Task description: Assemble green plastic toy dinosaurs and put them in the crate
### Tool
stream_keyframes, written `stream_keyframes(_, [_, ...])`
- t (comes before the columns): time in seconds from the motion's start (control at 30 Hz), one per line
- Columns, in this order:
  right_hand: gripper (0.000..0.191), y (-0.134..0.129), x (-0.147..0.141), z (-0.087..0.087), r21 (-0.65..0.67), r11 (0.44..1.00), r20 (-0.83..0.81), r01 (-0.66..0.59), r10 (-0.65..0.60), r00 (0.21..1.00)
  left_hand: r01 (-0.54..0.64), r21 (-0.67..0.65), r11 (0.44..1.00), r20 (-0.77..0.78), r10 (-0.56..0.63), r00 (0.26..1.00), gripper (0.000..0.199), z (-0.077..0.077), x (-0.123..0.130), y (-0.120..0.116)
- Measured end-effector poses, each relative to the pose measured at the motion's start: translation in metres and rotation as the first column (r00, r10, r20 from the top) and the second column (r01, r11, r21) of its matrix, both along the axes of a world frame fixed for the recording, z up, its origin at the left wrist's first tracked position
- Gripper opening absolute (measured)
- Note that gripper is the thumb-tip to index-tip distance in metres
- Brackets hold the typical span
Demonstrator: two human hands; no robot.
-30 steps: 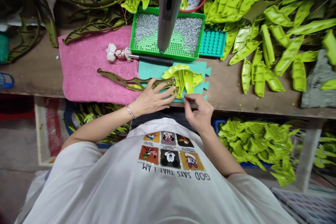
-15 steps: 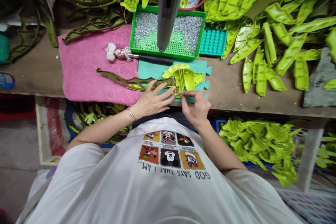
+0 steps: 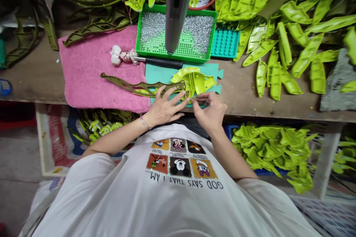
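My left hand [image 3: 167, 106] lies with fingers spread over the right end of a long olive frame piece [image 3: 122, 82]. That piece overlaps a bright yellow-green plastic part [image 3: 198, 81] on the teal foam mat [image 3: 160, 73]. Beside the lower edge of the green part, my right hand [image 3: 210, 111] has thumb and forefinger pinched together; whatever they hold is too small to make out. A small metallic piece [image 3: 187, 94] shows between the two hands, near the left fingertips.
Behind the mat are a green tray of screws [image 3: 174, 56], a black-handled tool [image 3: 164, 62] and a hanging grey tool [image 3: 175, 14]. Pink cloth [image 3: 83, 74] lies left, with white-and-red bundle [image 3: 122, 55]. Green parts [image 3: 294, 44] are heaped right; a blue bin [image 3: 229, 131] sits below.
The view has shifted slightly. My right hand has moved a little right, with its pinched fingers still close to the green part. My left hand stays spread on the olive piece.
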State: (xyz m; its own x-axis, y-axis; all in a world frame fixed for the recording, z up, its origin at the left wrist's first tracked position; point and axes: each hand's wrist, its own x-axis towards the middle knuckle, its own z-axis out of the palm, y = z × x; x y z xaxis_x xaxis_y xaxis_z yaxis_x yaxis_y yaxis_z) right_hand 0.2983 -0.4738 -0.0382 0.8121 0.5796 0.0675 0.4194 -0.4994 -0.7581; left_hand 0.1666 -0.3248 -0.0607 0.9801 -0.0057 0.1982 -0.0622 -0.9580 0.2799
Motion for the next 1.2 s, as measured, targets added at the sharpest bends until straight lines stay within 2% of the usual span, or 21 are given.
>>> stream_keyframes(0.17, [0.019,0.002,0.002,-0.006,0.044,0.997,-0.191,0.070,-0.061,0.980,-0.041,0.038,0.998,0.026,0.040,0.999,0.050,0.000,0.000,-0.001])
stream_keyframes(0.3, [0.019,0.001,0.003,-0.007,0.045,0.997,-0.215,0.065,-0.054,0.975,-0.062,0.046,0.997,0.048,0.059,0.997,0.044,0.001,0.000,-0.003])
stream_keyframes(0.5, [0.020,0.001,0.003,-0.008,0.024,0.996,-0.231,0.087,-0.079,0.970,-0.090,-0.050,0.995,-0.027,0.089,0.996,0.042,0.000,0.002,-0.004])
stream_keyframes(0.6, [0.018,0.003,0.004,-0.006,0.037,0.995,-0.261,0.093,-0.080,0.962,-0.101,-0.055,0.993,-0.002,0.101,0.995,0.040,0.000,0.003,-0.004])
stream_keyframes(0.8, [0.015,0.009,0.008,0.005,0.027,0.997,-0.286,0.070,-0.059,0.956,-0.079,0.014,0.997,0.070,0.078,0.995,0.046,0.007,-0.003,-0.007])
stream_keyframes(0.97, [0.014,0.010,0.010,0.004,0.028,0.999,-0.285,0.029,-0.020,0.958,-0.098,0.169,0.981,0.088,0.084,0.993,0.060,0.002,-0.005,-0.013])
stream_keyframes(1.07, [0.016,0.006,0.015,0.006,0.028,0.998,-0.279,-0.061,0.066,0.958,-0.158,0.223,0.962,0.132,0.131,0.983,0.060,-0.005,-0.002,-0.017])
stream_keyframes(1.13, [0.015,0.004,0.028,0.013,0.042,0.975,-0.284,-0.218,0.221,0.933,-0.188,0.238,0.953,0.177,0.148,0.973,0.055,-0.009,0.001,-0.019])
stream_keyframes(1.2, [0.015,0.010,0.055,0.023,0.062,0.930,-0.236,-0.362,0.366,0.900,-0.205,0.236,0.950,0.217,0.154,0.964,0.053,-0.012,0.004,-0.020])
